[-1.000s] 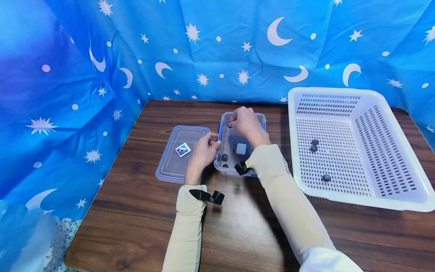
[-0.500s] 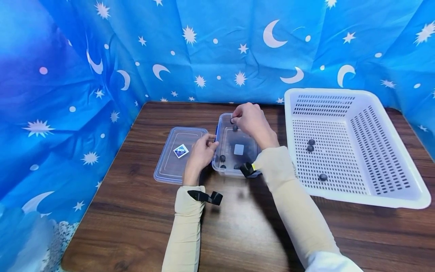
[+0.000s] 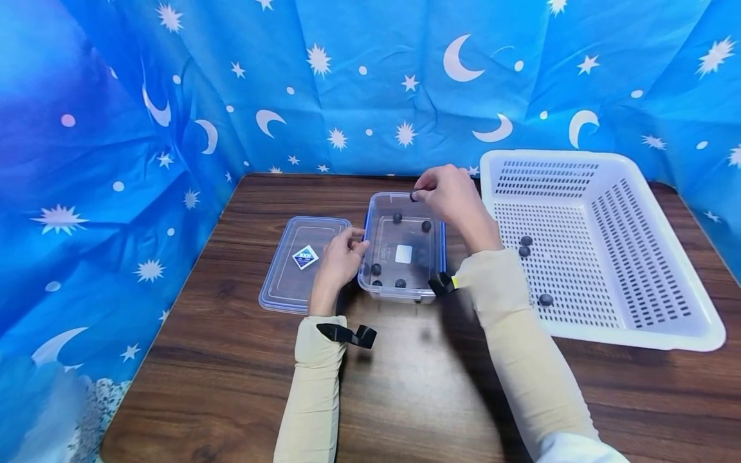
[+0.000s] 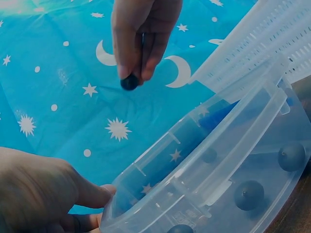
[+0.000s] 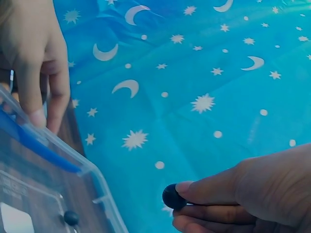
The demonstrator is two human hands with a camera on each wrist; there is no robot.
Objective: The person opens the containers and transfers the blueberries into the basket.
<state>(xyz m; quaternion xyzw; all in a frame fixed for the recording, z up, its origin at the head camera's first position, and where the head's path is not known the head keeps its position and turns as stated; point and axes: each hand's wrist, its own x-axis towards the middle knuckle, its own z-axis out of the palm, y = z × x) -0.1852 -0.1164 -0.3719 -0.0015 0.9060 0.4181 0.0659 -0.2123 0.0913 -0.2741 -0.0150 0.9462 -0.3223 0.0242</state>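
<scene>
In the head view my right hand [image 3: 454, 199] is raised over the far right edge of a clear plastic food container [image 3: 403, 294]. Its thumb and fingers pinch a small dark ball [image 5: 173, 196]. My left hand [image 3: 341, 257] rests its fingertips against the container's left side, right at the rim in the left wrist view. Inside the lidless container lie several more dark balls, such as one ball [image 3: 426, 226] near the far right corner and another ball [image 3: 400, 283] at the front. A pale square label [image 3: 404, 254] shows on the floor of the container.
The clear blue-edged lid [image 3: 283, 283] lies flat left of the container, partly behind my left hand. On the right stands a large white perforated basket [image 3: 654, 244] with three dark balls, one of them a ball [image 3: 546, 300] near its front. A blue patterned curtain [image 3: 347, 96] hangs behind the wooden table [image 3: 220, 360].
My right hand has risen and moved right from the container's far left corner, still pinching a ball. Balls left along the container's far side have come into view. The left hand stays at the rim.
</scene>
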